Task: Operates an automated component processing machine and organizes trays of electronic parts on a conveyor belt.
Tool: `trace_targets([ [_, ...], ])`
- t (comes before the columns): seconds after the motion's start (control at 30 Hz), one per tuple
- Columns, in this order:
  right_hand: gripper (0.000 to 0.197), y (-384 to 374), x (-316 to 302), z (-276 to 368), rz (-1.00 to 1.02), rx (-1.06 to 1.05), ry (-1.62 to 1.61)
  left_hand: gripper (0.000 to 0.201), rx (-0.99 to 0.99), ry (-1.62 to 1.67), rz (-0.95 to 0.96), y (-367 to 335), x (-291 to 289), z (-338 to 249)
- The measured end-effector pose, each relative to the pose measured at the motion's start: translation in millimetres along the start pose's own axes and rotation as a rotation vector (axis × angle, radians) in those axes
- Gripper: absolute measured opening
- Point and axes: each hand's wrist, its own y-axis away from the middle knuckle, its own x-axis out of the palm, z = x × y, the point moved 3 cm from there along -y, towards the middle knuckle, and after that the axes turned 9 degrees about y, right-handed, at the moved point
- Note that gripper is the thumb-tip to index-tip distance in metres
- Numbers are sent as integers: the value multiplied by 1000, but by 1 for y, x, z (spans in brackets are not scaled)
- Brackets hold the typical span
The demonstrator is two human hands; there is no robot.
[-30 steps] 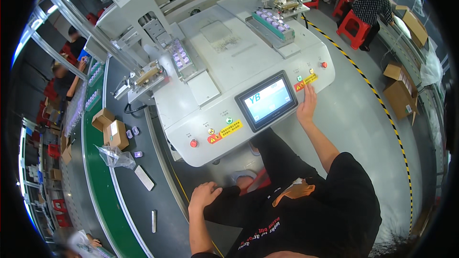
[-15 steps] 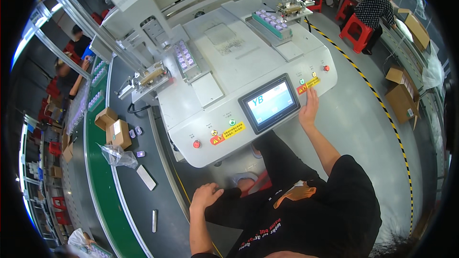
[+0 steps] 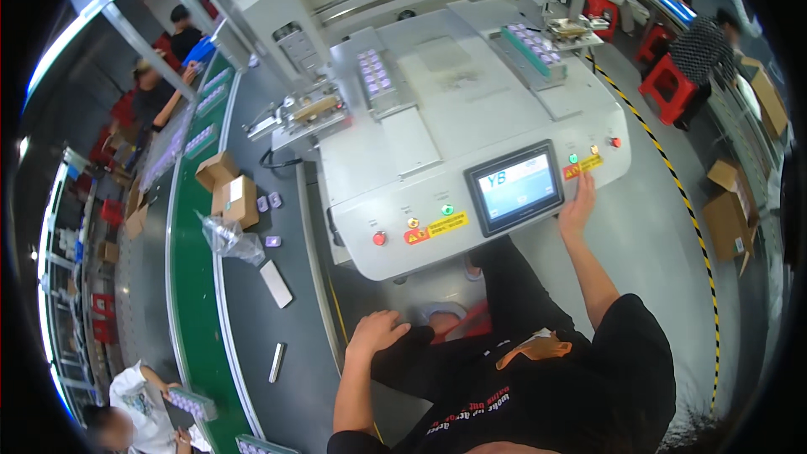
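My right hand point(image 3: 577, 208) rests against the front panel of a white machine point(image 3: 403, 240), fingers stretched up toward a yellow warning label point(image 3: 591, 163). Above that label sits a green button point(image 3: 573, 159); the lit touchscreen point(image 3: 514, 187) is just left of the hand. My left hand point(image 3: 378, 332) lies flat on my left knee, holding nothing. On the machine's top, a tray of small purple-and-white pieces point(image 3: 376, 76) stands at the left. Another green-sided tray point(image 3: 533, 55) with similar pieces stands at the right.
Left of me runs a conveyor point(image 3: 202, 319) with a dark side table point(image 3: 277, 303). On it are an open cardboard box point(image 3: 234, 200), clear plastic bag point(image 3: 231, 240), white slab point(image 3: 276, 284) and metal bar point(image 3: 276, 362). A co-worker in white point(image 3: 134, 403) holds a tray at lower left.
The view has turned left, so the machine appears farther right in the picture. A co-worker with a tray shows more fully at lower left. Both my hands keep their places.
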Motion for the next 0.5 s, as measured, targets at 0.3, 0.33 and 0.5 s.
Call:
trace_targets([
  [0.3, 70, -16, -5, -17, 72, -13, -42, 42, 22, -3, 0, -12, 2, -19],
  [0.33, 70, -18, -8, -22, 76, -32, -53, 42, 26, -4, 6, -15, 2, -21],
  [0.5, 72, 20, -16, -23, 383, -74, -89, 41, -55, -85, 6, -3, 20, -9],
])
